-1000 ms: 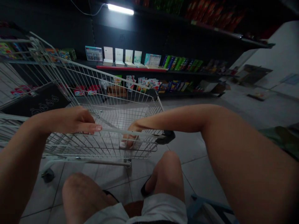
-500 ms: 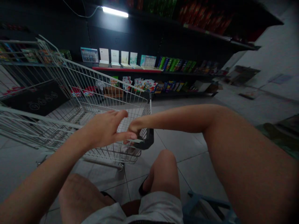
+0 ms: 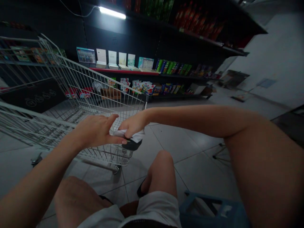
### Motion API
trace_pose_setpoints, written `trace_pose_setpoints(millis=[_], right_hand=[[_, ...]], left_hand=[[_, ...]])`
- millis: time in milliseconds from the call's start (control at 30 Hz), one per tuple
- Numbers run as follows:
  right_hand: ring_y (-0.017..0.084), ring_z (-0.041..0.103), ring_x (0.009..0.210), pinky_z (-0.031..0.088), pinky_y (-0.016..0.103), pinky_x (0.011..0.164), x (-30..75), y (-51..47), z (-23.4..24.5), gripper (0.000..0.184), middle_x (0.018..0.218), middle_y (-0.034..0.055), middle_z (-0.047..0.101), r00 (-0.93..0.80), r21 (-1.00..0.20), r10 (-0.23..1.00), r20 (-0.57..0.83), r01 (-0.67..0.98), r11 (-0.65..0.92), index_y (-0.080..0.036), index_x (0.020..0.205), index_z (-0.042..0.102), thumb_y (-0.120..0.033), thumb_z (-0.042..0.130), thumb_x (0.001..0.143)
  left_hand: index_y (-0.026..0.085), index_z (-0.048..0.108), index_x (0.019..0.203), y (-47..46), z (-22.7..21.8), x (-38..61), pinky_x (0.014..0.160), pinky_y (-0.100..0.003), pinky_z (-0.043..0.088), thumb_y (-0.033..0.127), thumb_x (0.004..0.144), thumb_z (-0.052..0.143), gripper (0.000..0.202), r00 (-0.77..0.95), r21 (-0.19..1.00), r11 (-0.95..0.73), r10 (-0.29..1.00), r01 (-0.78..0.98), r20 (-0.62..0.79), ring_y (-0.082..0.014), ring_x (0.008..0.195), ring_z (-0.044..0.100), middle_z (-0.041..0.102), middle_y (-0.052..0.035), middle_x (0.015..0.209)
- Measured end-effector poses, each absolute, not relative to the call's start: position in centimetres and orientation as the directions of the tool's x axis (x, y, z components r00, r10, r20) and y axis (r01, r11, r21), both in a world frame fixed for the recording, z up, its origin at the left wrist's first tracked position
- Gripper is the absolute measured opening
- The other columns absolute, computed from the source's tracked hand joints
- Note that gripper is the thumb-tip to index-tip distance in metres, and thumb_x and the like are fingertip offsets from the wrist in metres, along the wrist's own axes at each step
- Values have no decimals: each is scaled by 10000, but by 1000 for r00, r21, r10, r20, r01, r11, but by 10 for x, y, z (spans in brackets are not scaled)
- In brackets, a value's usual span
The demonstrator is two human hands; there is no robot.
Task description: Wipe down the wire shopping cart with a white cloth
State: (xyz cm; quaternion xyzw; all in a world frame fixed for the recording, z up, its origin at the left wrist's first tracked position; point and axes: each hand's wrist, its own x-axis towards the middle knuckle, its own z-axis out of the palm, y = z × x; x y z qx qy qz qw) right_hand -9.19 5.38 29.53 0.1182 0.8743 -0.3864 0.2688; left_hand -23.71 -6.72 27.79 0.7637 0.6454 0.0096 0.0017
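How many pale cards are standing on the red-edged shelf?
4, left to right along the shelf: first card, second card, third card, fourth card.

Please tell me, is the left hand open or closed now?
Open: the left hand has its fingers spread and grips nothing, with the thumb stretched out near the white cloth.

A shopping cart (image 3: 95, 75) stands on the floor (image 3: 180, 142), facing shelves (image 3: 123, 72) with cards (image 3: 118, 59) above packets (image 3: 142, 88). A basket (image 3: 209, 210) sits at lower right, under the right arm.
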Motion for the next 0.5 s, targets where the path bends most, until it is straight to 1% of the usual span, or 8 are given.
trace_pose_setpoints(millis=[67, 133, 233, 300, 367, 433, 467, 500], right_hand=[[75, 572, 631, 455, 194, 600, -85, 63, 308, 194, 698, -49, 622, -791, -632, -105, -603, 394, 667, -151, 852, 623, -37, 540, 718], [79, 575, 712, 453, 189, 667, -76, 75, 327, 209, 738, -54, 625, -805, -634, -159, -572, 311, 708, -147, 842, 625, -34, 573, 674], [80, 554, 756, 429, 191, 713, -56, 81, 339, 191, 766, -44, 614, -879, -627, -130, -458, 216, 749, -128, 834, 625, -44, 567, 672], [80, 536, 745, 419, 202, 717, -38, 71, 324, 189, 779, -30, 605, -968, -618, -6, -252, 156, 771, -124, 858, 614, -57, 548, 694], [99, 564, 798, 443, 227, 767, -23, 51, 287, 215, 863, 0, 633, -981, -594, 176, 82, 94, 799, -135, 932, 611, -91, 552, 730], [141, 611, 980, 476, 279, 897, -15, 24, 238, 259, 1053, 54, 658, -827, -566, 347, 442, 44, 823, -164, 1045, 606, -146, 543, 794], [160, 607, 1095, 475, 313, 974, -16, 10, 210, 259, 1146, 80, 648, -705, -544, 401, 585, 25, 839, -181, 1078, 605, -170, 518, 835], [178, 575, 1204, 459, 348, 1042, -19, -3, 181, 261, 1213, 99, 628, -600, -515, 427, 677, 29, 857, -198, 1092, 616, -177, 495, 861]], left_hand=[[170, 366, 1477, -68, 278, -242, 780, -371, 442, 892, 710, 387, 1054, 162, 11, -161, 987, 987, -24, -349, 1012, 663, 705, -186, 1149], [180, 310, 1518, -69, 278, -247, 769, -364, 439, 884, 713, 398, 1073, 167, 22, -166, 985, 986, -42, -347, 1005, 666, 698, -186, 1178], [220, 232, 1557, -70, 283, -256, 796, -366, 448, 865, 703, 454, 1094, 174, 55, -170, 982, 984, -67, -340, 1009, 670, 693, -164, 1211], [240, 233, 1560, -72, 287, -262, 828, -370, 458, 837, 732, 456, 1046, 188, 104, -178, 977, 979, -100, -325, 1011, 673, 694, -143, 1222], [247, 260, 1555, -74, 291, -265, 883, -378, 463, 784, 818, 376, 919, 197, 200, -172, 974, 964, -111, -301, 1034, 668, 698, -123, 1222], [232, 280, 1549, -75, 295, -261, 950, -392, 453, 718, 895, 259, 815, 175, 318, -141, 981, 938, -82, -283, 1089, 649, 709, -113, 1199], [218, 284, 1547, -75, 295, -257, 972, -398, 448, 696, 914, 216, 797, 159, 368, -125, 985, 921, -65, -277, 1111, 638, 714, -114, 1184], [201, 283, 1546, -74, 296, -250, 979, -400, 449, 686, 922, 192, 796, 151, 410, -114, 987, 905, -57, -271, 1118, 633, 717, -118, 1171]])
